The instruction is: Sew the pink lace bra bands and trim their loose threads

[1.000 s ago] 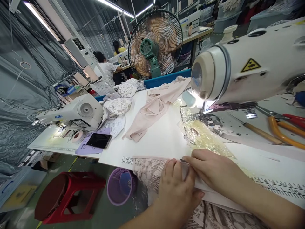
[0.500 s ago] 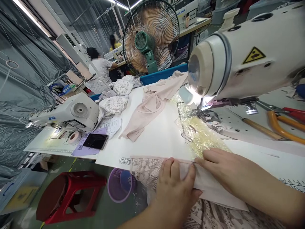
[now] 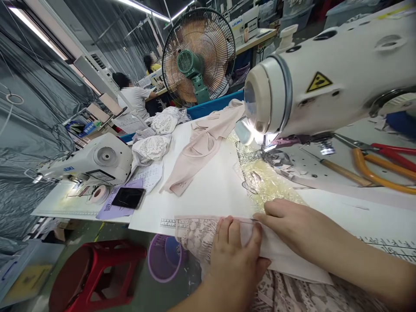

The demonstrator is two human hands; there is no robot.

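Observation:
A pale pink garment piece with lace point(image 3: 198, 232) lies over the table's front edge, its upper border running straight along the white tabletop point(image 3: 208, 190). My left hand point(image 3: 235, 251) rests on it with fingers stretched out and apart, pressing the fabric down. Just right of that, my right hand point(image 3: 286, 223) has its fingers curled, the fingertips pinching the garment's top border; its thumb is hidden. More patterned lace point(image 3: 292, 292) hangs below both hands. Beyond the right hand, crinkled yellowish clear film point(image 3: 269, 177) covers the table beside the sewing machine point(image 3: 312, 86), whose needle area is lit.
Pliers with orange and red handles point(image 3: 364, 167) and a wooden-handled awl point(image 3: 344, 172) lie at right. A pink bra piece point(image 3: 198, 151), white lace cups point(image 3: 151, 147) and a phone point(image 3: 128, 198) are further left. Below stand a purple basket point(image 3: 162, 264) and red stool point(image 3: 107, 273). Co-workers sit behind.
The view has turned slightly, so the machine and fan appear further left. Both hands keep nearly the same place on the garment piece.

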